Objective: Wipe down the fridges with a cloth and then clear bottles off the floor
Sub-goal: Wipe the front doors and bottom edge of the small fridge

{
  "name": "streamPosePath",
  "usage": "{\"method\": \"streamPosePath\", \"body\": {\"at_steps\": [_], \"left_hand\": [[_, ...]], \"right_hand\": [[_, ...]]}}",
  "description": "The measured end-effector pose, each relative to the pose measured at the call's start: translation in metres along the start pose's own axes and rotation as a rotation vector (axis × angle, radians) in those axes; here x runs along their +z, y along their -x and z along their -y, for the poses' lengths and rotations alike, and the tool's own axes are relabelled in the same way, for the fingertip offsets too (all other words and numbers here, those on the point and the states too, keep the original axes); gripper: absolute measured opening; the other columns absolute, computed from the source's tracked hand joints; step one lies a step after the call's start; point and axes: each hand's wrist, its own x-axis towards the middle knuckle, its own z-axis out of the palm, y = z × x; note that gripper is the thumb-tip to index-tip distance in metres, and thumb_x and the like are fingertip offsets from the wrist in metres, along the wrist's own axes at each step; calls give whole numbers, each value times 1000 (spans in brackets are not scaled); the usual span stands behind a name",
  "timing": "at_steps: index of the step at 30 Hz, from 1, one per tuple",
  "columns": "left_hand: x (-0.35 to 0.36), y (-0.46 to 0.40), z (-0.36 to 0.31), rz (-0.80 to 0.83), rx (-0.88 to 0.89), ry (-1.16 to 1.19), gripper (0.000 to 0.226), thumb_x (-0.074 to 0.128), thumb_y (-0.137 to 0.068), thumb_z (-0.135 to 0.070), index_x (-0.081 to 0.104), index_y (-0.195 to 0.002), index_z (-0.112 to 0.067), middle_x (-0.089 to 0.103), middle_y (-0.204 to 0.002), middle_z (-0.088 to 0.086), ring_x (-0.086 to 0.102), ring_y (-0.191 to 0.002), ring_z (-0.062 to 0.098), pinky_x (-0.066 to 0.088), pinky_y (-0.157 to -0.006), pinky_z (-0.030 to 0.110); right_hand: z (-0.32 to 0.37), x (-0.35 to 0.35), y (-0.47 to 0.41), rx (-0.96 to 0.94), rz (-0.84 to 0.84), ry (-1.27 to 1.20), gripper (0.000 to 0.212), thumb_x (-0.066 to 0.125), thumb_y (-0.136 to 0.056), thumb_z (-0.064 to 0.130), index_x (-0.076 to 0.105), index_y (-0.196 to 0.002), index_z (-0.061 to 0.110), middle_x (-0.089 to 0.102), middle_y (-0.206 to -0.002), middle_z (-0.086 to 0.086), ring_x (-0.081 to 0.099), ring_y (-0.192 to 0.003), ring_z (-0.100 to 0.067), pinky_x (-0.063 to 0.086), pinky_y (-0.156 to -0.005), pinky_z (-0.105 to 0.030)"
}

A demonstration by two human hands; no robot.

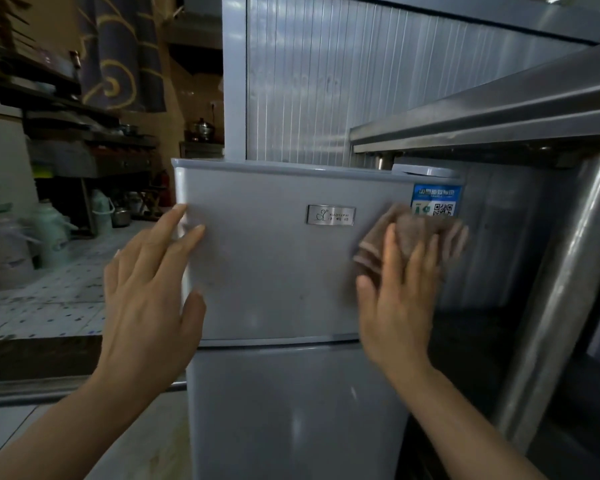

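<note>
A small grey two-door fridge point(278, 265) stands right in front of me, with a metal badge and a blue QR sticker on its upper door. My right hand point(399, 299) presses a folded brown cloth point(413, 233) flat against the right side of that upper door; the cloth looks blurred. My left hand point(149, 289) rests with spread fingers on the left edge of the same door, holding nothing. Behind it rises a taller grey fridge point(309, 91) with a ribbed panel.
A steel table point(499, 112) with a thick round leg point(565, 289) stands close on the right, overhanging the small fridge's right side. On the tiled floor to the left stand pale jugs and bottles point(52, 233) beneath dark shelving point(66, 133).
</note>
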Motion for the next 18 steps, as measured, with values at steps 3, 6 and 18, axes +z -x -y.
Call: {"method": "streamPosePath", "body": {"at_steps": [3, 6, 18], "left_hand": [[3, 8, 3, 47, 1, 49, 70, 49, -75, -17, 35, -143, -14, 16, -158, -1, 26, -138, 26, 28, -106, 48], [5, 8, 3, 28, -2, 131, 68, 55, -80, -8, 34, -144, -13, 13, -157, -7, 21, -140, 14, 26, -106, 39], [-11, 14, 9, 95, -49, 275, 77, 58, -87, -5, 20, -148, -30, 15, -148, -29, 15, -124, -21, 14, -96, -2]], "right_hand": [[50, 14, 16, -180, 37, -22, 72, 38, -91, 46, 7, -152, 23, -9, -160, -7, -6, -147, -34, 4, -118, -56], [88, 22, 23, -392, 90, 16, 76, 44, -86, 46, 11, -152, 27, -4, -161, -2, -7, -148, -29, -3, -119, -49], [30, 9, 15, -253, 66, 61, 72, 36, -91, 51, 9, -152, 24, -5, -161, -8, -6, -147, -33, 2, -118, -53]]}}
